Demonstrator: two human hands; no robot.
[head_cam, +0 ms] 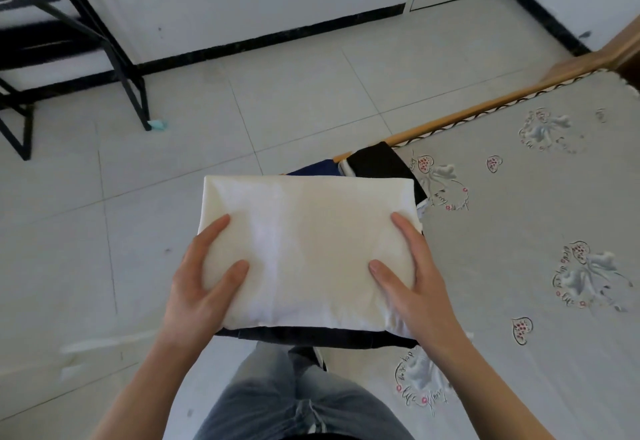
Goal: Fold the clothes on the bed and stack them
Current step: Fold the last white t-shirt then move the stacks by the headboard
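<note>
A folded white garment (308, 245) lies on top of a pile of dark folded clothes (379, 162) at the corner of the bed (519, 232). My left hand (204, 277) grips the garment's left edge, thumb on top. My right hand (412, 277) grips its right edge the same way. Black and navy cloth shows beyond the white garment, and a dark layer (311, 334) peeks out under its near edge. Whether the white garment rests on the pile or hangs just above it cannot be told.
The bed has a grey flower-printed sheet and a wooden rail (485, 100) along its far side. White tiled floor (173, 180) lies to the left. A black metal-framed table (114, 52) stands at the far left by the wall. My jeans-clad legs (298, 394) are below.
</note>
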